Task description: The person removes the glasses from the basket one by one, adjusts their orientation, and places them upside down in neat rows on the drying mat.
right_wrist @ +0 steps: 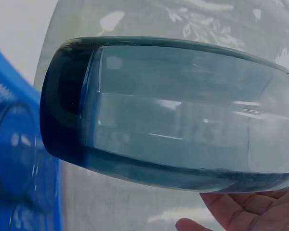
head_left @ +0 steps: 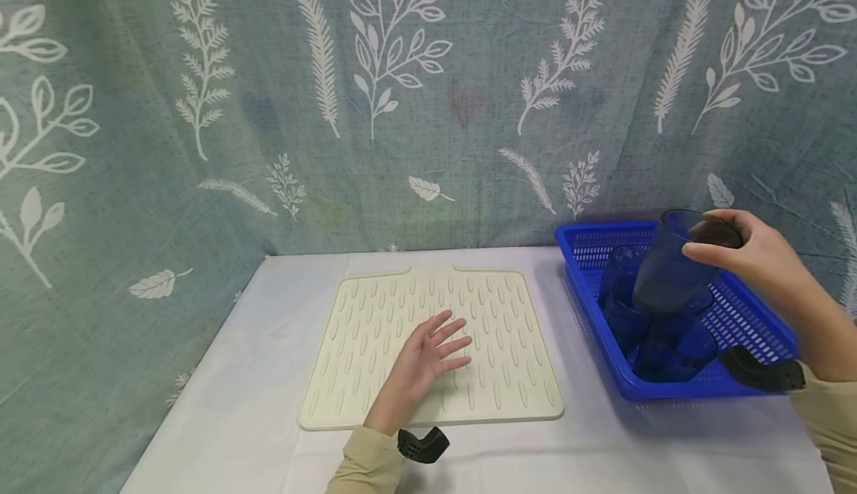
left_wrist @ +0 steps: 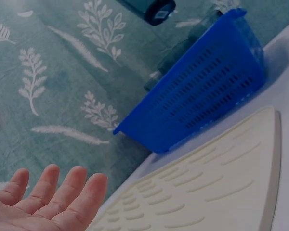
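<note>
A tall, clear, blue-tinted drinking glass (head_left: pixel 669 274) is held above the basket by my right hand (head_left: pixel 753 248), thumb and fingers around its rim end. The right wrist view shows this glass (right_wrist: pixel 178 115) large, its thick dark base pointing left. Beneath it, several more tinted glasses (head_left: pixel 679 353) are in the blue plastic basket (head_left: pixel 592 326). My left hand (head_left: pixel 428 356) hovers over the cream ridged drying mat (head_left: pixel 375 315), fingers spread and palm turned toward the right, holding nothing. In the left wrist view its fingers (left_wrist: pixel 89 199) are extended.
A white cloth (head_left: pixel 234 375) covers the table. The green leaf-patterned curtain (head_left: pixel 428 107) hangs close behind the mat and basket. The basket's raised perforated wall (left_wrist: pixel 207 86) stands to the right of the mat.
</note>
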`<state>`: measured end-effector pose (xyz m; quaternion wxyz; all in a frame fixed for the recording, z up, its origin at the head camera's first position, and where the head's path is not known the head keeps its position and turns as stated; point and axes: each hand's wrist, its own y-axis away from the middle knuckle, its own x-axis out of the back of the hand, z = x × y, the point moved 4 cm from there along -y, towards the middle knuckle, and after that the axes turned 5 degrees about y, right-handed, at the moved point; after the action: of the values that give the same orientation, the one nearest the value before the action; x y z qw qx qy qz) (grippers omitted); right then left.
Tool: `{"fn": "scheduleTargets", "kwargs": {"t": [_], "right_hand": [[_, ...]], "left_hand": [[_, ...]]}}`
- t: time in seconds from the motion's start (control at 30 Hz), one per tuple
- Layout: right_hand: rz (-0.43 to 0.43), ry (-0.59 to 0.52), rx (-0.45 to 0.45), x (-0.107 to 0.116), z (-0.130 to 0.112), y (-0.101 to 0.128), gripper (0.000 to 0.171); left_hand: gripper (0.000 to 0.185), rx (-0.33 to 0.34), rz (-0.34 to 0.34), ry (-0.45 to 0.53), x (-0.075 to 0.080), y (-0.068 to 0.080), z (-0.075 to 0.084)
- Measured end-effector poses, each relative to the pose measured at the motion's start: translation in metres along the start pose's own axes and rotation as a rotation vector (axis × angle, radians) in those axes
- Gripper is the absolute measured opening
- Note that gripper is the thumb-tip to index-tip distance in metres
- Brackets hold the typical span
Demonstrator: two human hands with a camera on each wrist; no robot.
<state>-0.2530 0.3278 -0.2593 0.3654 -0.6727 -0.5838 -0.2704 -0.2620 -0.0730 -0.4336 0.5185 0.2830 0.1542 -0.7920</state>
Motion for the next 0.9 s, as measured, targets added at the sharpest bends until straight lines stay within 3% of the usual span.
{"fn": "scheduleTargets", "kwargs": {"t": [0.33,0.9], "right_hand": [[-0.146,-0.062,0.065,-0.025,-0.045,-0.010,0.074],[-0.262,-0.162,0.123,-0.062,-0.094,-0.022,0.075]], "left_hand": [[0.051,-0.003,-0.023,-0.010,-0.006,-0.001,-0.001],[0.050,-0.025,-0.065,-0.094,-0.018,0.000,0.004]]}}
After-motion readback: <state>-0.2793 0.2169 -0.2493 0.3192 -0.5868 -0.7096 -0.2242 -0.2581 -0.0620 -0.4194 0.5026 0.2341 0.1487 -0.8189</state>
